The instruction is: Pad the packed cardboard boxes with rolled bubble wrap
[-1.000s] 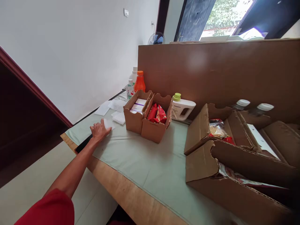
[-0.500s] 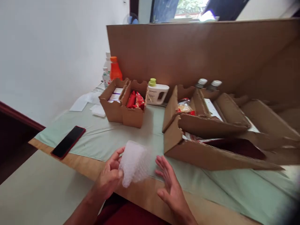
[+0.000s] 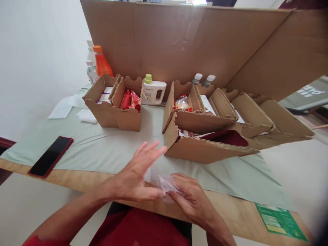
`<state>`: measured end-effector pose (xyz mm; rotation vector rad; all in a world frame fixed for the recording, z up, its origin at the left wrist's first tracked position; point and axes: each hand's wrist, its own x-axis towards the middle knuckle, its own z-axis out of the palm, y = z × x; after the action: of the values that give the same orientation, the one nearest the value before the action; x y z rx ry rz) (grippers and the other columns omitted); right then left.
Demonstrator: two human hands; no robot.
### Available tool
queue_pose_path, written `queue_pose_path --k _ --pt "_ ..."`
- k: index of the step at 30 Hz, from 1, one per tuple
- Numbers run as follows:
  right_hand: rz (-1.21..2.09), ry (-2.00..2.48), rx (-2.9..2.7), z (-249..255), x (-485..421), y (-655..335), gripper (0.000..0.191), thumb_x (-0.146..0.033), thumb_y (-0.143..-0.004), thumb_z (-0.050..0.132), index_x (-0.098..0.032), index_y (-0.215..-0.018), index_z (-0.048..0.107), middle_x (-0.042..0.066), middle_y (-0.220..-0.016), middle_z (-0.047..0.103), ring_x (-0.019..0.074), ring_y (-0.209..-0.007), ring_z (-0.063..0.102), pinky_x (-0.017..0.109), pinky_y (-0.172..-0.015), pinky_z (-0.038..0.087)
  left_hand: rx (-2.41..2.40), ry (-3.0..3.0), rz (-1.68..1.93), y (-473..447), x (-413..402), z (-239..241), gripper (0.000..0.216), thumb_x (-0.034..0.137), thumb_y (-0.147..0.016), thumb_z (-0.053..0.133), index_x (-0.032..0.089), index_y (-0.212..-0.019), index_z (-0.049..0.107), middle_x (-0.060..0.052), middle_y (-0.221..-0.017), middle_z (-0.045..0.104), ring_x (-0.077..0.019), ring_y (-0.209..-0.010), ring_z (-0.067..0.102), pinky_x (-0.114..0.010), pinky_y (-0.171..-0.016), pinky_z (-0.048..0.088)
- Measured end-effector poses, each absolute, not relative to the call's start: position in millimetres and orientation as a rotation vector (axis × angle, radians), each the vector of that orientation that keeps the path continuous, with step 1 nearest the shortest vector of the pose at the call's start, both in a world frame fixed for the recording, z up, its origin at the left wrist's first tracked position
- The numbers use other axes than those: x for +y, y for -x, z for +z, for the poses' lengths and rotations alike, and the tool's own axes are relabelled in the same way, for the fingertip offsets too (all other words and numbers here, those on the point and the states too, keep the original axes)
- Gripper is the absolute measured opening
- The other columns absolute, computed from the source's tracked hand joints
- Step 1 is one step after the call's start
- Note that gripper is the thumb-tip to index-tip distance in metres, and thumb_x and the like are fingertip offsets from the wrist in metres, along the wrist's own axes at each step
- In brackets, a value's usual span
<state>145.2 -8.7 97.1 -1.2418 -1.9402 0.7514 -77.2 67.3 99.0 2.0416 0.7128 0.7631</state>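
A crumpled piece of bubble wrap (image 3: 164,182) is pinched in my right hand (image 3: 193,194), over the table's front edge. Beside it, my left hand (image 3: 139,172) is open, fingers stretched up and away, thumb pointing toward the wrap. Whether that thumb touches the wrap I cannot tell, as the hand is slightly blurred. Part of the wrap is hidden behind the left hand and inside the right fingers.
A phone (image 3: 51,156) lies at left, a green printed sheet (image 3: 280,220) at front right. Cardboard bins (image 3: 128,119) with packets stand behind the hands, more bins (image 3: 205,150) at right. A white detergent bottle (image 3: 154,92) and an orange bottle (image 3: 102,63) stand against the cardboard panel (image 3: 159,37).
The bubble wrap has passed from my left hand to my right and is more crumpled. My left hand has opened. The view has turned to the right and down.
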Motion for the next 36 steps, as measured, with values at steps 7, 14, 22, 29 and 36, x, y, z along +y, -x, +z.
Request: queue_pose_path --k 7,14,22,29,36 --pt "0.302 1.710 -1.018 98 -66 -203 0.017 -0.044 -0.081 0.080 -0.026 -0.083 0.079 0.003 -0.076 0.074 0.0217 -0.068 0.066 0.033 -0.063 0.053 0.899 -1.948 0.234 71 91 53 0.013 0.019 -0.072 0.061 0.024 -0.076 0.072 0.001 -0.079 0.074 -0.0235 -0.085 0.067 -0.044 -0.108 0.040" --pt "0.234 1.805 -0.653 64 -82 -269 0.042 -0.057 -0.062 0.086 -0.022 -0.083 0.077 0.007 -0.089 0.078 0.0286 -0.083 0.071 0.046 -0.083 0.059 0.984 -1.705 0.095 143 110 60 0.014 0.029 -0.075 0.056 0.020 -0.070 0.066 0.004 -0.065 0.062 -0.0136 -0.062 0.054 -0.022 -0.062 0.040" --pt "0.105 2.263 -1.184 4 -81 -279 0.061 -0.064 -0.082 0.053 -0.014 -0.112 0.070 0.017 -0.098 0.074 0.0358 -0.088 0.069 0.056 -0.086 0.055 1.220 -1.812 0.321 124 99 54 0.017 0.032 -0.081 0.055 0.022 -0.083 0.069 -0.001 -0.075 0.069 -0.0182 -0.068 0.060 -0.025 -0.057 0.040" --pt "-0.285 2.006 -1.537 20 -81 -229 0.038 -0.034 -0.098 0.052 -0.017 -0.131 0.061 0.018 -0.127 0.067 0.0345 -0.120 0.062 0.055 -0.104 0.047 0.876 -2.341 0.599 74 45 39 0.027 0.016 -0.094 0.046 0.024 -0.102 0.071 -0.006 -0.094 0.072 -0.0225 -0.090 0.066 -0.035 -0.084 0.051" --pt "0.317 1.739 -2.128 -13 -47 -146 0.046 -0.028 -0.096 0.059 -0.024 -0.141 0.057 0.010 -0.153 0.053 0.0293 -0.140 0.049 0.051 -0.112 0.044 1.088 -2.227 0.149 54 61 6 0.020 0.021 -0.089 0.050 0.024 -0.090 0.070 -0.003 -0.085 0.075 -0.0208 -0.076 0.068 -0.029 -0.070 0.047"
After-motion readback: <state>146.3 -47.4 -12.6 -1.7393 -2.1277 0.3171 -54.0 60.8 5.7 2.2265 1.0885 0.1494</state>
